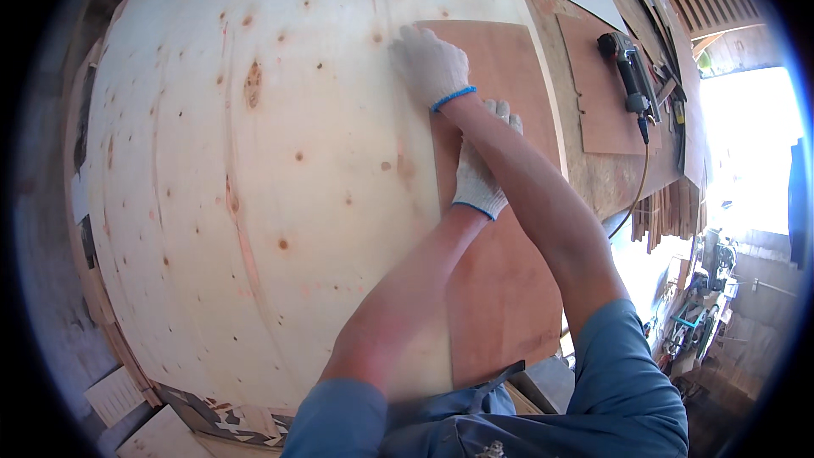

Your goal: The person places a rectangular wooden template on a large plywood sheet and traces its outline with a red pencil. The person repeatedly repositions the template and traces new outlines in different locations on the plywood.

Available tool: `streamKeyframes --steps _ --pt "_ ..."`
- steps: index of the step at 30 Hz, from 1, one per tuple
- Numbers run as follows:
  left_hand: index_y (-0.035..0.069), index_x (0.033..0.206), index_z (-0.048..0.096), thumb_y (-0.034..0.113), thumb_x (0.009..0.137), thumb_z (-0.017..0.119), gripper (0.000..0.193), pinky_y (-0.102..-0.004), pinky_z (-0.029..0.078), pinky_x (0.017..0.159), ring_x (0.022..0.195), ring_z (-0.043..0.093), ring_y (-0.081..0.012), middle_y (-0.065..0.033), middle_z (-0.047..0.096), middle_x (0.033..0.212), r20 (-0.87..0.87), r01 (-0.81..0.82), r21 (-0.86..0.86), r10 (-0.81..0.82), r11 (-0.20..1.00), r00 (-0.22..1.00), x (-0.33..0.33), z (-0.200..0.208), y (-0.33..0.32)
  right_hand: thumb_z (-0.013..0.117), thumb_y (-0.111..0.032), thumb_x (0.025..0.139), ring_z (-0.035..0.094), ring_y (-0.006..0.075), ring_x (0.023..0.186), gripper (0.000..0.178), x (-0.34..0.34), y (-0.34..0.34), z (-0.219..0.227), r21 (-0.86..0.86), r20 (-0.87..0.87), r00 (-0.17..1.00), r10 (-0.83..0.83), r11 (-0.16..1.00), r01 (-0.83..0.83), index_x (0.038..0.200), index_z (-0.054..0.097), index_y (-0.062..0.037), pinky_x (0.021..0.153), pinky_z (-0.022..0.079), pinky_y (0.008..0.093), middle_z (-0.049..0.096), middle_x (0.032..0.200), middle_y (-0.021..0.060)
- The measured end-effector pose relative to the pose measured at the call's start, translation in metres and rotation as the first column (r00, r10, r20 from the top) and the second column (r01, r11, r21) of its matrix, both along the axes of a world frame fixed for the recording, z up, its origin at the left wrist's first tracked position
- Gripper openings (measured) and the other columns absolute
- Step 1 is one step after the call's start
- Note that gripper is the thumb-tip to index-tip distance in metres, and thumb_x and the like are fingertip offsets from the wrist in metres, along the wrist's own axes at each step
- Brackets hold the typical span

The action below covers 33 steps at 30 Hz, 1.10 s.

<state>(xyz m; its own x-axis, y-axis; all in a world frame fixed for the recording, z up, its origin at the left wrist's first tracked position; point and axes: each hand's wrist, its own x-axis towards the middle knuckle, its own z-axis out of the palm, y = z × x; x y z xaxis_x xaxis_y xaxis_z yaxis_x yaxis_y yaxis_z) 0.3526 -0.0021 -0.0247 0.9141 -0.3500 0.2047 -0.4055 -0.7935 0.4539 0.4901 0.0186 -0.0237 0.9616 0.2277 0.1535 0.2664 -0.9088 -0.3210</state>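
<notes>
One thin, reddish-brown plywood sheet lies atop a pale, knotty plywood panel beneath two crossed arms. The left hand rests on the sheet with fingers extended, partly covered by the right forearm; the right hand curls at the sheet's upper left edge, its grip impossible to tell. The sheet should prove light, fairly stiff and apt to slide, best lifted by both long edges.

The cream sheet has brown spots; the board near its right edge is red-brown; the gloves are white.
</notes>
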Motion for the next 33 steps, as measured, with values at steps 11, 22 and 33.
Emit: streamKeyframes --steps 11,22,33 --pt "0.000 0.121 0.062 0.026 0.094 0.058 0.038 -0.0542 0.036 0.112 0.127 0.051 -0.0370 -0.0190 0.059 0.130 0.303 -0.071 -0.171 0.121 0.983 0.945 -0.004 -0.040 -0.009 0.060 -0.032 0.096 0.069 0.0406 0.095 0.021 -0.064 0.002 0.010 0.089 -0.091 0.995 -0.032 0.995 0.040 0.103 0.064 -0.0124 0.080 0.054 0.0517 0.071 0.101 0.0160" --pt "0.004 0.117 0.063 0.028 0.092 0.058 0.035 -0.0537 0.037 0.110 0.123 0.053 -0.0357 -0.0161 0.060 0.128 0.178 -0.036 -0.090 0.052 0.995 0.983 -0.003 0.002 -0.004 0.057 -0.031 0.099 0.073 0.0383 0.078 0.025 -0.159 -0.003 0.042 0.022 -0.153 0.986 -0.067 0.997 0.072 0.088 0.067 -0.0100 0.069 0.056 0.0486 0.072 0.084 0.0174" --pt "0.006 0.113 0.063 0.029 0.096 0.057 0.029 -0.0515 0.037 0.109 0.123 0.053 -0.0325 -0.0129 0.062 0.126 0.186 -0.036 0.033 0.029 0.999 0.982 0.000 -0.007 -0.015 0.063 -0.015 0.096 0.072 0.0321 0.089 0.014 -0.210 -0.043 0.085 0.523 0.145 0.963 -0.229 0.843 0.121 0.102 0.074 -0.0089 0.080 0.056 0.0397 0.074 0.095 0.0139"
